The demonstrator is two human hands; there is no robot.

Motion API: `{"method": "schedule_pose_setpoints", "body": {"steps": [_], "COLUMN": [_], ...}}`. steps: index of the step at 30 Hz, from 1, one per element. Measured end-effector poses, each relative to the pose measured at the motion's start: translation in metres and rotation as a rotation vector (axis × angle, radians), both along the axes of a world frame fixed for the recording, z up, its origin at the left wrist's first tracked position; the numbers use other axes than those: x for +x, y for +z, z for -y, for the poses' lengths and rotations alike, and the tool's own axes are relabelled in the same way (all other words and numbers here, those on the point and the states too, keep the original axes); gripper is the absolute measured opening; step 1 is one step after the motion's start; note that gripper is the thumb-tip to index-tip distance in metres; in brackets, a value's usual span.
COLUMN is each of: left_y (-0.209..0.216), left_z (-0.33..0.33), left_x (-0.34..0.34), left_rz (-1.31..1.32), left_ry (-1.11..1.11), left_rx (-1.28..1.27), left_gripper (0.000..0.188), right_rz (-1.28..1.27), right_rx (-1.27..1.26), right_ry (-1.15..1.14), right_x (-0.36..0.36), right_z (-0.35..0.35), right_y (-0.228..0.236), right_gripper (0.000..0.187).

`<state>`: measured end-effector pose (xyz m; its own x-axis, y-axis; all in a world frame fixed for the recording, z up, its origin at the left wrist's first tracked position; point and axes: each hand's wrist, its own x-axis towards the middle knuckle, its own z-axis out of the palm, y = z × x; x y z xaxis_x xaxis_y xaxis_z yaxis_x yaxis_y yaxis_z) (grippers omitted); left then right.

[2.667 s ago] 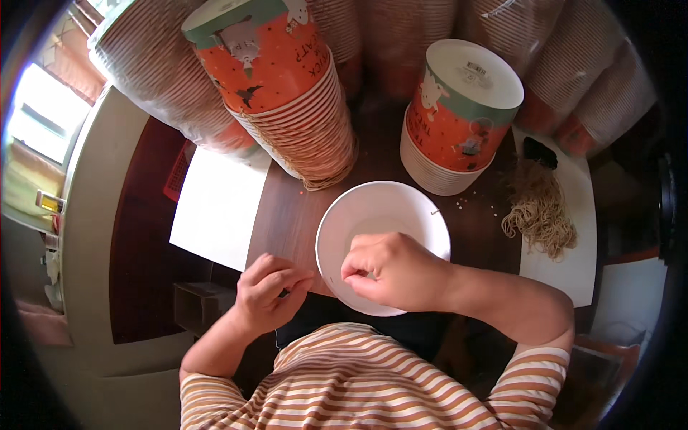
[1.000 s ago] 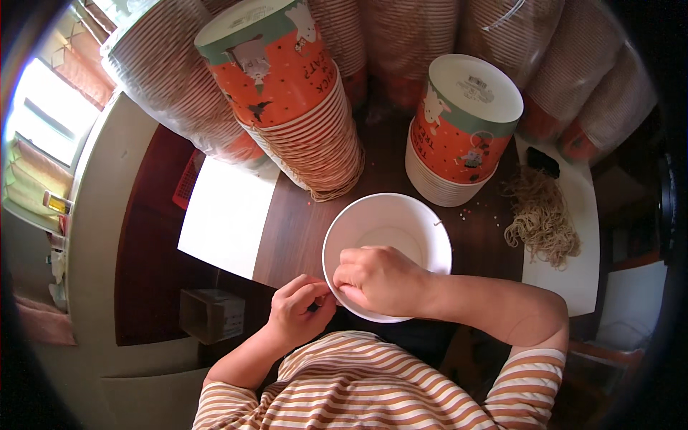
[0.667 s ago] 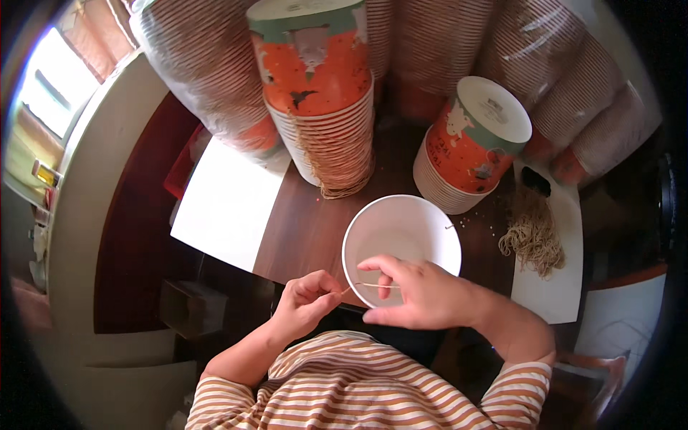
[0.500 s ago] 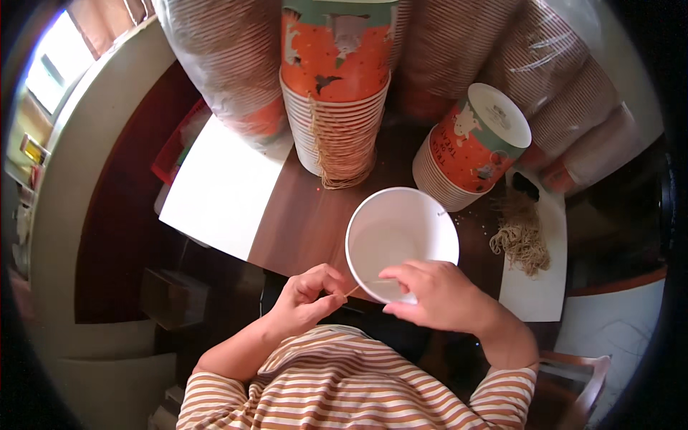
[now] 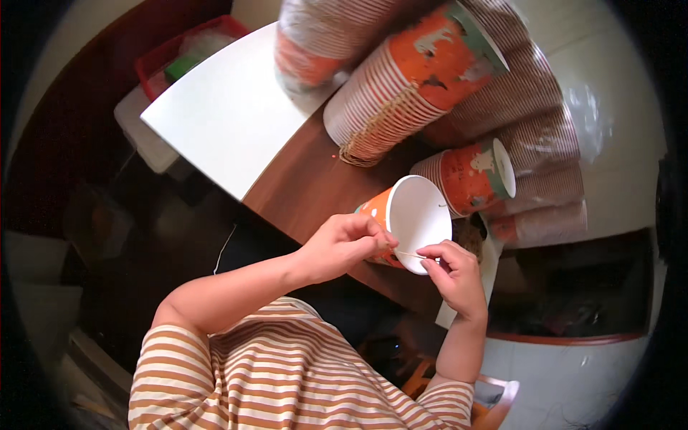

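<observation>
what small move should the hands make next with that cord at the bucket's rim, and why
Probably a gentle pull on the thin cord by the right hand while the left hand steadies it: the cord spans the gap between both hands at the rim of the paper bucket, though whether it passes through a hole is too small to tell.

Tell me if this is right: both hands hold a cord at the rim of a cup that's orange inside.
Not orange: the head view shows the cup white inside. The left hand and right hand do hold a cord at its rim.
</observation>
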<state>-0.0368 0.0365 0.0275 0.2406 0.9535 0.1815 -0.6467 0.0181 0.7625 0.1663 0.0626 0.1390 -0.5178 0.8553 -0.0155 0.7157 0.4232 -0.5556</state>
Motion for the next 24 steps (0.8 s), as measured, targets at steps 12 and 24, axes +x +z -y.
{"method": "schedule_pose_setpoints", "body": {"steps": [12,24], "left_y": [0.004,0.006], "left_z": [-0.019,-0.017], "left_x": [0.015,0.007], "left_rz": [0.002,-0.189], "left_ry": [-0.118,-0.298], "left_rx": [-0.16,-0.012], "left_gripper": [0.015,0.014], "right_rz": [0.057,-0.298], "right_rx": [-0.001,-0.144], "right_ry": [0.215,0.069], "right_x": [-0.032,-0.031], "right_z": [0.001,-0.024], "right_y": [0.022,-0.017], "right_gripper": [0.012,0.012]}}
